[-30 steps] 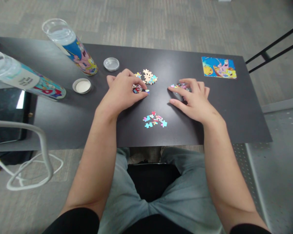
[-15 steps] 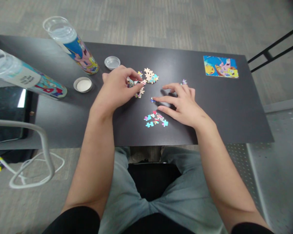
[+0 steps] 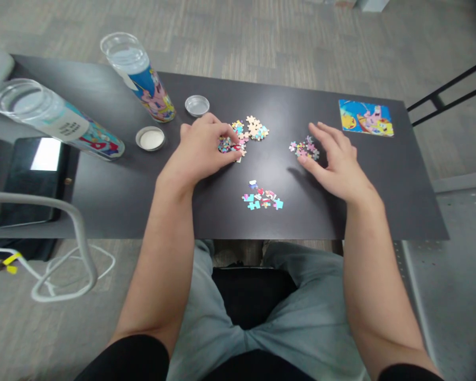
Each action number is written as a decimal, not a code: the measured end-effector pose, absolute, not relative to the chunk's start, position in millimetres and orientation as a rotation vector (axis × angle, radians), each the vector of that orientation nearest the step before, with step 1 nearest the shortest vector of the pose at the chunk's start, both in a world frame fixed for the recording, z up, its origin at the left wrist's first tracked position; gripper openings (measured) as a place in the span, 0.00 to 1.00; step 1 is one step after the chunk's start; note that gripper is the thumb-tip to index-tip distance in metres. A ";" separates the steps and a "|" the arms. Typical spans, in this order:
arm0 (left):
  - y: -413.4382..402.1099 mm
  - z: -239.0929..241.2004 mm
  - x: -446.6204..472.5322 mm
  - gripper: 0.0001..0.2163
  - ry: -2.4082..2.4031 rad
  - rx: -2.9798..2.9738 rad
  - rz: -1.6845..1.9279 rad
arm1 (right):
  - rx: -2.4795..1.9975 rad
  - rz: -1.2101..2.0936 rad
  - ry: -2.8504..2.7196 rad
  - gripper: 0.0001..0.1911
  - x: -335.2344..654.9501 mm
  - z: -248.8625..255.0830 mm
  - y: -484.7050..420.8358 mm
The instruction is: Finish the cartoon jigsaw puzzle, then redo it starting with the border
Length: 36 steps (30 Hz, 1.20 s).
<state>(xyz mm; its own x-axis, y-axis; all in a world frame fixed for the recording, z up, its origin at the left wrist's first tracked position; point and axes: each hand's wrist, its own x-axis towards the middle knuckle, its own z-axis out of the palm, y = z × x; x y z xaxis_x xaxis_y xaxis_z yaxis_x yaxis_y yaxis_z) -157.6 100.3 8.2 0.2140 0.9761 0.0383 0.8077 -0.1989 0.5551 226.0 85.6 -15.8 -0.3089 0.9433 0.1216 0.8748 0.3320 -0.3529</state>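
Observation:
My left hand (image 3: 206, 145) rests at the edge of a mixed pile of jigsaw puzzle pieces (image 3: 238, 136), its thumb and index finger apart with pieces showing between them. To the right, my right hand (image 3: 339, 161) is open beside a smaller cluster of mostly pink and purple puzzle pieces (image 3: 307, 148), its thumb tip at the cluster's near edge. A third group of puzzle pieces (image 3: 265, 202), mainly light blue and red, lies nearer the table's front edge. Just above that group sits a blue and white puzzle piece (image 3: 253, 184).
Two clear tubes with cartoon prints, one upright (image 3: 153, 90) and one nearer (image 3: 91, 137), stand on the left. Two round lids (image 3: 197, 106) lie beside them. A picture card (image 3: 367, 117) is at the far right. A black tablet (image 3: 31, 182) and grey curved tube (image 3: 79, 233) occupy the left.
My right hand has moved right, away from the blue and white piece, which now lies closer to the front group. The pink and purple cluster has come into fuller view. My left hand stays at the pile.

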 end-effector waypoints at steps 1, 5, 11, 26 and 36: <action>100.3 8.8 -156.8 0.09 1.662 2.068 0.535 | -1.659 0.332 -2.291 0.54 232.4 -20.4 88.3; 99.8 11.3 -153.3 0.06 1.691 2.049 0.519 | -1.720 0.385 -2.374 0.63 233.8 -31.3 90.6; 98.6 12.0 -152.5 0.05 1.669 2.078 0.541 | -1.731 0.384 -2.457 0.64 211.4 -29.4 87.2; 96.2 13.4 -136.7 0.12 1.406 2.058 0.717 | -1.549 0.331 -2.353 0.51 208.7 -29.0 82.8; 100.1 12.9 -148.1 0.08 1.519 2.072 0.684 | -1.405 0.364 -2.464 0.22 180.9 -4.9 70.3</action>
